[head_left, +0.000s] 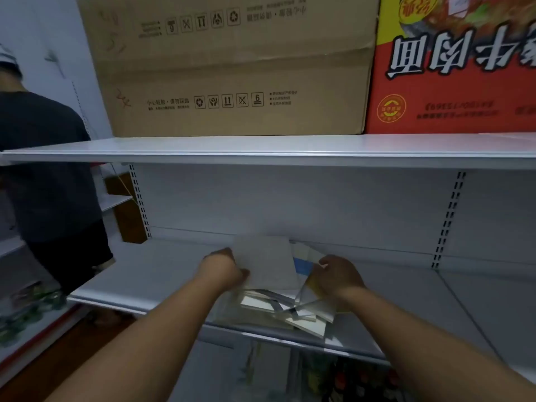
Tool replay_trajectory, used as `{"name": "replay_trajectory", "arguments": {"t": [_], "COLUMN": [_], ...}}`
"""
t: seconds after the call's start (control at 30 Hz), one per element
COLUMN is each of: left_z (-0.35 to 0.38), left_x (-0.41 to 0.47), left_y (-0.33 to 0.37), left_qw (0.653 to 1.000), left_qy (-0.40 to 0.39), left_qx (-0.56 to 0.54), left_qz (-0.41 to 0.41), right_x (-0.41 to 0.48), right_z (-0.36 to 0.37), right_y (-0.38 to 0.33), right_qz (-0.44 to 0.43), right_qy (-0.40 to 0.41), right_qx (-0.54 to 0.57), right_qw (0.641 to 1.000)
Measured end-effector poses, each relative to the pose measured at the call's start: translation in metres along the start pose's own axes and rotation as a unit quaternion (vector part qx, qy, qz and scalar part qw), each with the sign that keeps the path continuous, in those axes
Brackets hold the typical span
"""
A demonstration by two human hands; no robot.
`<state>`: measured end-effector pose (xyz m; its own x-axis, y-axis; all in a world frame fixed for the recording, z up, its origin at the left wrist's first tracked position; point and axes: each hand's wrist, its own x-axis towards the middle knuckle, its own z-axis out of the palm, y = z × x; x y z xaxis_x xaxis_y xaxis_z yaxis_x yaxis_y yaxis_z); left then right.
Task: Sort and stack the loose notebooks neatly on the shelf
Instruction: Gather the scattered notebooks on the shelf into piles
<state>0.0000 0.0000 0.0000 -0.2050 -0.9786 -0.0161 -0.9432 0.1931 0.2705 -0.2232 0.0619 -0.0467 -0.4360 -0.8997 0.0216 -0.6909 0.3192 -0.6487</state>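
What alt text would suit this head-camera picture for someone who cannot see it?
Two bare hands, left hand and right hand, grip loose notebooks piled untidily on a white shelf. Cardboard boxes sit on the shelf above.

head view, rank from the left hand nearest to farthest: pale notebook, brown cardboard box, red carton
1. Pale notebook: in the left hand, on the lower shelf.
2. Brown cardboard box: upper shelf, above and slightly left.
3. Red carton: upper shelf, far right.
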Motion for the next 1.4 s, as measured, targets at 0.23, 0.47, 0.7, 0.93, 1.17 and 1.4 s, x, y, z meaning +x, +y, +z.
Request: {"name": "replay_trajectory", "arguments": {"t": [0.23, 0.47, 0.7, 0.93, 1.17, 1.4], "left_z": [-0.001, -0.026, 0.019, 0.108, 0.17, 0.134], "left_x": [-0.001, -0.025, -0.044, -0.05, -0.027, -0.054], "left_y": [-0.001, -0.012, 0.103, 0.232, 0.236, 0.227], "left_qw": [0.96, 0.864, 0.805, 0.775, 0.91, 0.962], "left_qy": [-0.075, -0.076, -0.129, -0.196, -0.123, -0.001], "left_qx": [-0.257, -0.494, -0.579, -0.601, -0.392, -0.195], "left_qz": [-0.077, -0.052, 0.009, 0.002, -0.054, 0.19], "right_x": [0.015, 0.001, -0.061, -0.1, -0.089, -0.08], "right_z": [0.012, -0.039, -0.121, -0.178, -0.175, -0.171], "right_y": [-0.027, 0.006, 0.116, 0.225, 0.273, 0.259], "right_qz": [0.039, 0.129, 0.215, 0.29, 0.272, 0.213], "right_qy": [-0.054, -0.141, 0.02, 0.201, 0.149, 0.136], "right_qx": [0.04, 0.208, 0.323, 0.359, 0.106, -0.151], "right_qw": [0.997, 0.959, 0.921, 0.864, 0.945, 0.956]}}
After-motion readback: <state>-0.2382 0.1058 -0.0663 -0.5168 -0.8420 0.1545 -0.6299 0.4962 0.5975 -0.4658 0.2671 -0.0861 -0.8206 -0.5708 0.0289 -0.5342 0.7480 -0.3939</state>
